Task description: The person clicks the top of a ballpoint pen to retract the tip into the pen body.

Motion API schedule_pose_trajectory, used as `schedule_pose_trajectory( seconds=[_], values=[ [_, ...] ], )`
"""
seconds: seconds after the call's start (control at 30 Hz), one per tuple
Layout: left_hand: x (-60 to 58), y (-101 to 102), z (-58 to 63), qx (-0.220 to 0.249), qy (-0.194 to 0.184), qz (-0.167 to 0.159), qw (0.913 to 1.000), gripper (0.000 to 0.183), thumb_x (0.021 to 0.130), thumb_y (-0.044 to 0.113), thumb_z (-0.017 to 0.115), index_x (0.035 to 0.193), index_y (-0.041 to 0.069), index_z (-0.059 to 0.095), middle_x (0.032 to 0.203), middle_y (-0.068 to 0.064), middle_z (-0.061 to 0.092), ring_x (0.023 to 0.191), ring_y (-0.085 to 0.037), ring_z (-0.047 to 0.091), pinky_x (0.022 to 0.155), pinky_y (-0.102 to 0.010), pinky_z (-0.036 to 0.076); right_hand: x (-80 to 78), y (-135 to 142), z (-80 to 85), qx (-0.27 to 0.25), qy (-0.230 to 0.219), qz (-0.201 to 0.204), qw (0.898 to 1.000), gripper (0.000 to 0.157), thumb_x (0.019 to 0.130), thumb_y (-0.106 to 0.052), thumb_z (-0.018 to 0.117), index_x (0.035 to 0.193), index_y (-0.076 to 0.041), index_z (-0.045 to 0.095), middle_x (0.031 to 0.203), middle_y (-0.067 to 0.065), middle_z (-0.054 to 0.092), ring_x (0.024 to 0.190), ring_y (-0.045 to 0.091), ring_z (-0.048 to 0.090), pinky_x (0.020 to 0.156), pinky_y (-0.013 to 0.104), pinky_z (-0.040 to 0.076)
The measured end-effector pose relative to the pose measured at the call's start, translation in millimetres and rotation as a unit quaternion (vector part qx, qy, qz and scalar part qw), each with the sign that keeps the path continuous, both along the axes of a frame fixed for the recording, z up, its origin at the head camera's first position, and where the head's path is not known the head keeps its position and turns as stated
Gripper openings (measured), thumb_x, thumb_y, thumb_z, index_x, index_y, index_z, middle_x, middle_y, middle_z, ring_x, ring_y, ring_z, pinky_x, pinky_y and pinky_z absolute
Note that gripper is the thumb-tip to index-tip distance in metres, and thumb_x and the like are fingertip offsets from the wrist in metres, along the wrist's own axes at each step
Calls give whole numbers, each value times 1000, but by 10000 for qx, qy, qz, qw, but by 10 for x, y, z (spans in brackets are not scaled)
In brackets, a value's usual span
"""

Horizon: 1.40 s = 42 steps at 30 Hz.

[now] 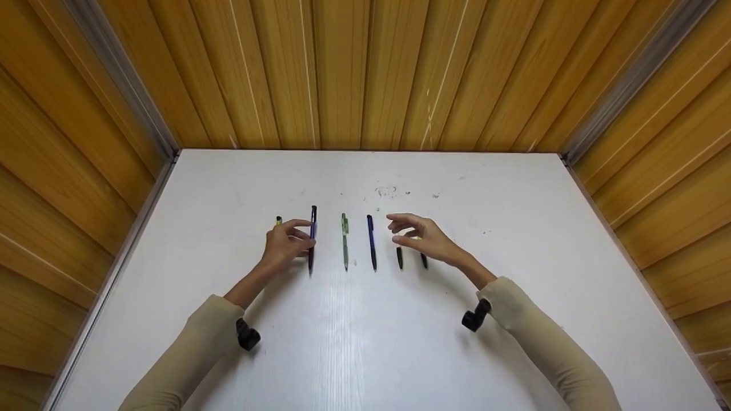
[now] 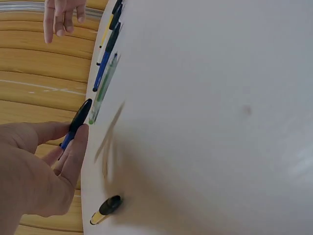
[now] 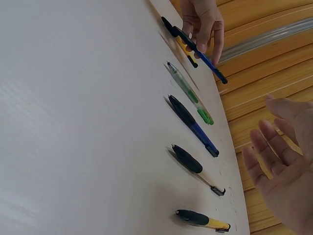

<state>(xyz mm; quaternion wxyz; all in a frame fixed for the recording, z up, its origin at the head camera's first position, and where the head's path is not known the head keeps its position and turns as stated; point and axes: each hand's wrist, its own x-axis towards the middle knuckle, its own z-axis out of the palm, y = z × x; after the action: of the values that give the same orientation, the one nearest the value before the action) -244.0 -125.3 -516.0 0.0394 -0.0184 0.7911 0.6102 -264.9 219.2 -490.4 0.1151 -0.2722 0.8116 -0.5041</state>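
Observation:
My left hand pinches a blue pen with a black grip between thumb and fingers. The pen is raised over the table, its shadow falling on the surface below. Beneath and to the left of that hand lies a yellow and black pen. My right hand hovers with relaxed fingers and holds nothing. Under it are a pale-barrelled pen with a black grip and another yellow and black pen, both partly hidden in the head view. Between the hands lie a clear green pen and a second blue pen.
The pens lie roughly parallel in a row on a white table. Dark smudges mark its surface beyond the row. Wood-look panels rise behind the table and along both sides.

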Motion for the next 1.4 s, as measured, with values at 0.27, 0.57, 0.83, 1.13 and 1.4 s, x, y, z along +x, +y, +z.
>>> schedule_pose_trajectory(
  seconds=[0.27,0.57,0.83,1.13,1.4],
  values=[
    [-23,-55,-65,-1068,320,-16,9938,45,84,-3,76,128,-1,68,94,-21,75,75,-23,74,63,-25,63,-7,61,-79,-101,-120,21,9999,46,101,-10,64,144,2,53,133,30,59,126,40,58,105,38,55],
    [-27,-63,-57,-1618,362,-23,9862,39,82,-1,77,120,-5,70,88,-19,73,65,-19,69,52,-20,55,-8,88,-84,-150,-149,-77,9997,44,101,-11,64,143,1,55,131,29,60,123,40,59,95,18,55],
    [-22,-69,-112,-1111,149,82,9937,41,84,-2,78,123,-4,68,88,-18,72,69,-18,72,62,-25,64,-3,126,-88,-65,-206,-199,9996,46,100,-11,65,143,4,54,130,26,62,124,40,59,99,26,55],
    [-44,79,-77,-234,298,135,9992,43,91,2,71,133,-3,61,103,-21,70,83,-27,73,75,-34,67,4,432,-61,-336,-366,-492,9976,44,100,-11,65,143,0,56,134,35,56,122,37,60,95,17,55],
    [-103,325,-71,584,-113,-352,9976,59,89,-1,73,144,0,52,117,-22,65,92,-20,73,85,-32,66,-50,684,-25,-459,-392,-912,9940,45,99,-11,67,141,2,57,130,32,59,109,6,65,92,15,57]
  ],
)
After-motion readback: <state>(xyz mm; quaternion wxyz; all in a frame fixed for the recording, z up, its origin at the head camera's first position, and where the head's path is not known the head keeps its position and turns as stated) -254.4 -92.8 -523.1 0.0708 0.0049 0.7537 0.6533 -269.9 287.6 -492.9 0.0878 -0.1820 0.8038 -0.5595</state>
